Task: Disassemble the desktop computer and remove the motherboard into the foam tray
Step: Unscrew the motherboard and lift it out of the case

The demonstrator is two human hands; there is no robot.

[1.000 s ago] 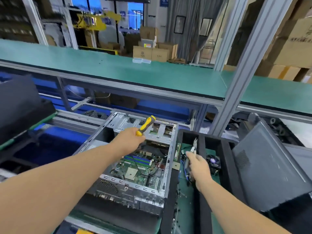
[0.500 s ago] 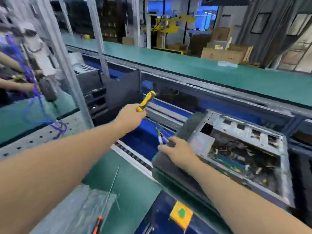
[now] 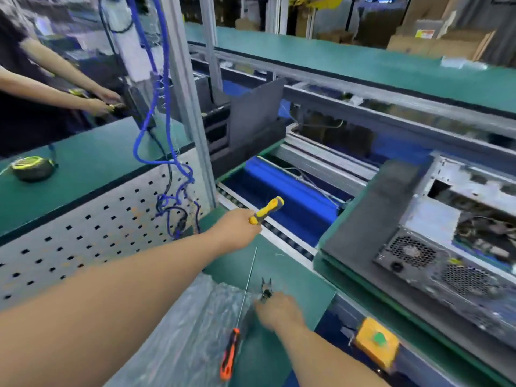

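Blurred right hand (image 3: pixel 275 310) over pliers (image 3: pixel 265 292); grip unclear.

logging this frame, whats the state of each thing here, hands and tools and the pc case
left hand: grips the yellow screwdriver, raised off the mat
right hand: holds the pliers low over the green mat, blurred
orange screwdriver: lying loose on the bubble wrap
computer case: side open, on its side
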